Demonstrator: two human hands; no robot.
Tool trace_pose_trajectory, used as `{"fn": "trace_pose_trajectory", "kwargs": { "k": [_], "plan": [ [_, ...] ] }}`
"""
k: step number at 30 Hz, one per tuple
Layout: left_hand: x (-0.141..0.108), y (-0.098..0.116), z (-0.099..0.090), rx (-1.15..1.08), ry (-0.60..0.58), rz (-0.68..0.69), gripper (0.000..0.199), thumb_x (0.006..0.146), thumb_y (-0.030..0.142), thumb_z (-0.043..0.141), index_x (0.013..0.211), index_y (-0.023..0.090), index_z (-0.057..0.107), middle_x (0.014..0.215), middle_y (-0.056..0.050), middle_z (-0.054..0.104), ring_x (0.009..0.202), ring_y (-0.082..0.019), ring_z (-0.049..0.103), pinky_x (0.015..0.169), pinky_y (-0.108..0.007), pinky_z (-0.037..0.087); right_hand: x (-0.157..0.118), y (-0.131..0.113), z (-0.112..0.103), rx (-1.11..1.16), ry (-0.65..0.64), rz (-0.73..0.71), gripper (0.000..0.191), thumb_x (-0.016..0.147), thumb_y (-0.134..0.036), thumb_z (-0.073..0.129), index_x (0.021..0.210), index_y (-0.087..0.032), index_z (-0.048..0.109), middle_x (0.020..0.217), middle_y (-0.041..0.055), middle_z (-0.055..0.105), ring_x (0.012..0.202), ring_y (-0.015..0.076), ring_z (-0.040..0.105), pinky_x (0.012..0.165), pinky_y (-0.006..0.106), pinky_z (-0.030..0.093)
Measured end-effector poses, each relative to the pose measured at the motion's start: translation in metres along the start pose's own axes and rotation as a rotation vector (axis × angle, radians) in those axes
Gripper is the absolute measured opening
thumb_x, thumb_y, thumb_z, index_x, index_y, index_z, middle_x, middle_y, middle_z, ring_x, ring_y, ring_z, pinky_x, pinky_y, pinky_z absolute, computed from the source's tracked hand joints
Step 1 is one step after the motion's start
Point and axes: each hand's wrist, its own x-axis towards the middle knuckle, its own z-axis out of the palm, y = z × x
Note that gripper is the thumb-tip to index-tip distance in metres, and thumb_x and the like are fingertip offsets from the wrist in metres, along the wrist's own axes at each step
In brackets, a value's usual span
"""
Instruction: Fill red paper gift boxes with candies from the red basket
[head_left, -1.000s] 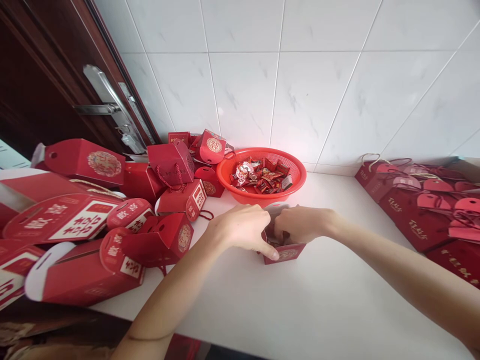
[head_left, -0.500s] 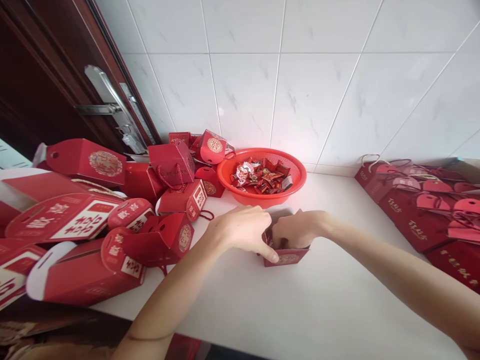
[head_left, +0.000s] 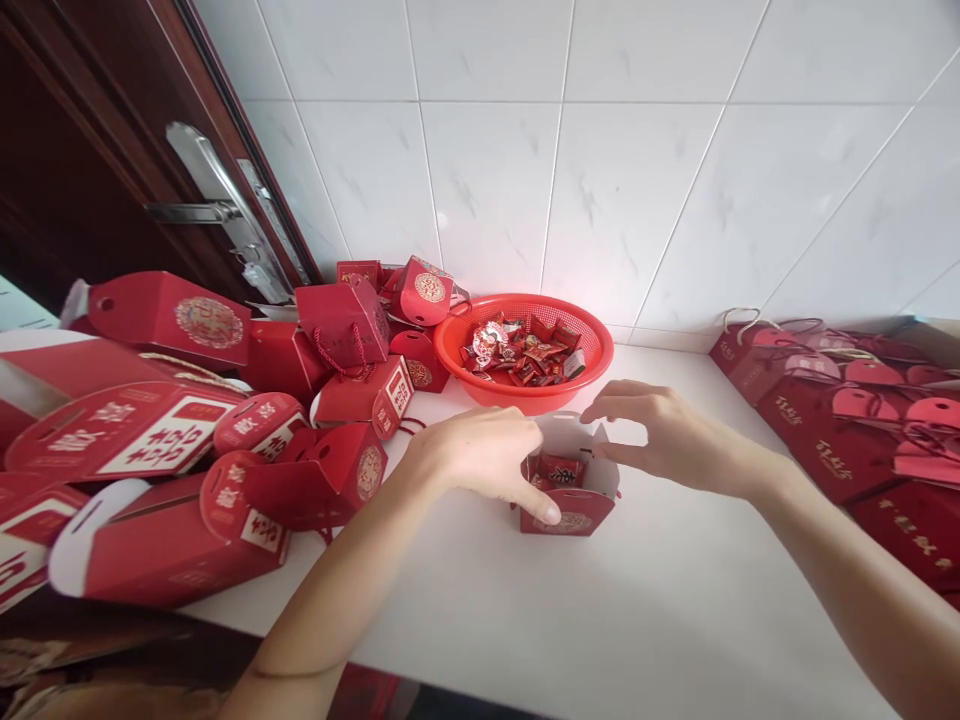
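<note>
A white tiled wall with grey veining formed the far background, above a smooth white tabletop; a dark brown panelled door stood at far left. Red cardboard boxes with gold and white printing crowded the left side; red containers with gold lettering and cord handles lined the right. At far centre sat a round, red, perforated plastic basin. Just on its near side, upright, stood a small red cardboard box with white-lined flaps raised. The left hand was curled over its left side, thumb against the near wall. The right hand hung above the right flap, thumb and fingers parted, with nothing visible in its grasp; contact could not be told. Small red wrapped packets lay in the basin, and similar ones inside the box.

Judged risks: too firm a squeeze could crease the card wall; a sideways tug on a flap could tip the box, spilling packets.

Counts: two hands, one basin, one box between the hands, at least ten boxes left, at least three containers right; overlapping packets could not be counted.
</note>
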Motion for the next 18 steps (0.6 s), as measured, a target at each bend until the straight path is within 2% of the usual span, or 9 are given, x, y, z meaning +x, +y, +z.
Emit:
{"fn": "trace_pose_trajectory", "kwargs": {
  "k": [3,6,8,11,14,18],
  "plan": [
    [-0.004,0.0,-0.004,-0.011,0.086,0.087,0.048,0.074,0.058,0.072,0.113,0.03,0.069,0.085,0.001,0.07,0.075,-0.02,0.064,0.057,-0.027,0.036,-0.016,0.001,0.012,0.028,0.127,0.076,0.019,0.09,-0.032,0.061,0.101,-0.022,0.072,0.096,0.0078,0.071,0.077,0.0197,0.067,0.064,0.03,0.053],
    [-0.004,0.0,-0.005,0.014,0.168,0.123,0.036,0.089,0.055,0.057,0.107,0.027,0.069,0.09,-0.001,0.07,0.078,-0.02,0.064,0.058,-0.027,0.035,-0.021,-0.001,0.027,0.177,0.165,0.062,0.019,0.093,-0.033,0.058,0.103,-0.022,0.069,0.093,0.0061,0.072,0.076,0.0187,0.067,0.068,0.031,0.056],
    [-0.001,0.002,-0.004,0.03,0.196,0.147,0.03,0.096,0.046,0.047,0.1,0.024,0.068,0.095,-0.003,0.069,0.083,-0.02,0.065,0.06,-0.027,0.035,-0.022,-0.003,0.036,0.264,0.139,0.035,0.019,0.095,-0.031,0.055,0.104,-0.023,0.069,0.095,0.0054,0.074,0.08,0.0188,0.068,0.074,0.032,0.056],
    [0.006,0.005,0.002,0.029,0.145,0.175,0.022,0.094,0.041,0.051,0.1,0.023,0.063,0.098,-0.003,0.068,0.084,-0.02,0.065,0.061,-0.027,0.037,-0.024,-0.005,0.049,0.315,0.099,0.026,0.021,0.098,-0.028,0.05,0.105,-0.023,0.069,0.099,0.0062,0.074,0.084,0.0193,0.069,0.077,0.033,0.056],
    [0.012,0.006,0.007,0.021,0.057,0.128,0.027,0.086,0.043,0.06,0.104,0.024,0.059,0.095,-0.002,0.067,0.077,-0.02,0.064,0.057,-0.028,0.037,-0.029,-0.003,0.058,0.332,0.13,0.033,0.022,0.099,-0.027,0.048,0.103,-0.022,0.07,0.097,0.0067,0.074,0.081,0.0186,0.068,0.075,0.032,0.055],
    [0.014,0.002,0.007,0.012,0.044,0.097,0.027,0.086,0.046,0.06,0.099,0.024,0.06,0.097,-0.002,0.068,0.077,-0.019,0.064,0.058,-0.028,0.038,-0.037,0.001,0.064,0.393,0.176,-0.019,0.022,0.101,-0.032,0.051,0.099,-0.022,0.07,0.098,0.0075,0.074,0.086,0.0194,0.068,0.077,0.032,0.055]
  ]
}}
